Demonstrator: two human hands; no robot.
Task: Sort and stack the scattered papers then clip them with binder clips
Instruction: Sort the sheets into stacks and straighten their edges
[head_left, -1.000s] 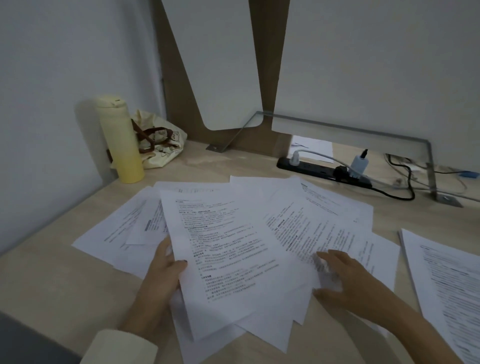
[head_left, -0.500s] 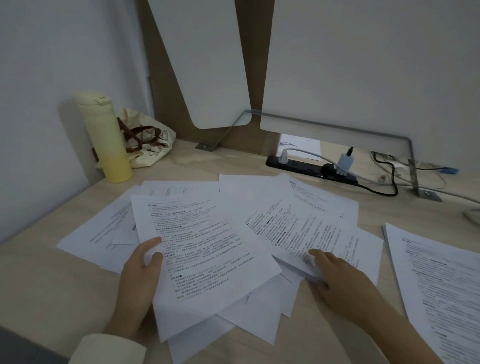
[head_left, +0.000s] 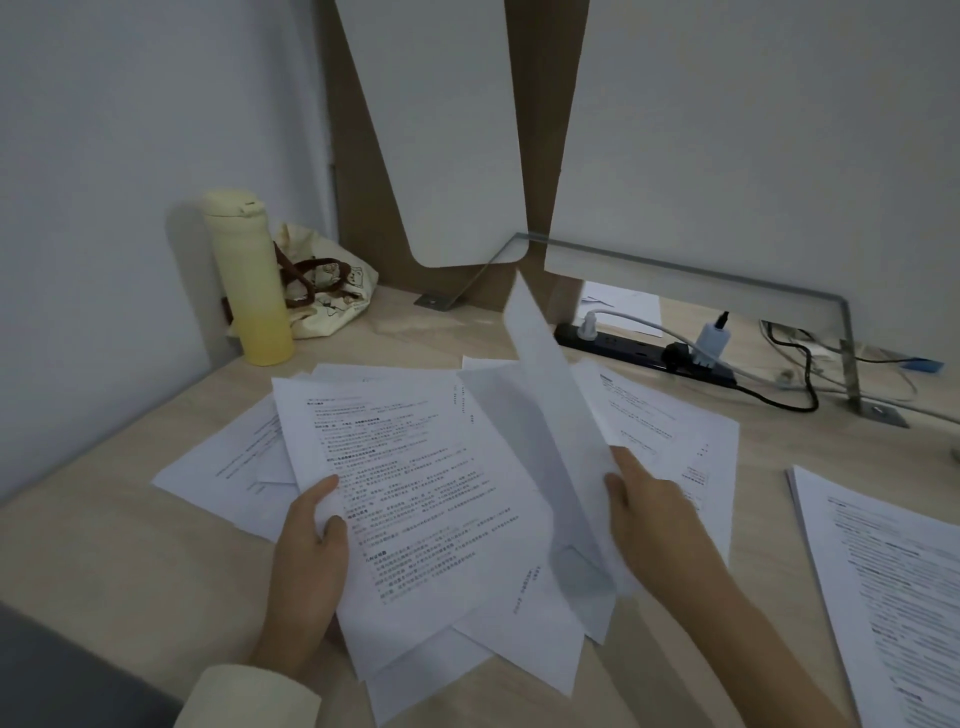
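Thin printed papers (head_left: 670, 431) are fanned at bench (head_left: 93, 545) centre | top page (head_left: 410, 478) is pinched by left hand (head_left: 311, 556), 7 o'clock | limp sheet (head_left: 550, 405) is held raised by right hand (head_left: 654, 519) fingers (head_left: 618, 486), 4 o'clock | pale wood, grey wall (head_left: 104, 156)

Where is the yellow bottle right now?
In the head view, the yellow bottle stands upright far left on the desk, beside a cloth bag and beyond the scattered papers.

Scattered printed papers (head_left: 415, 467), one sheet (head_left: 556, 415) upraised
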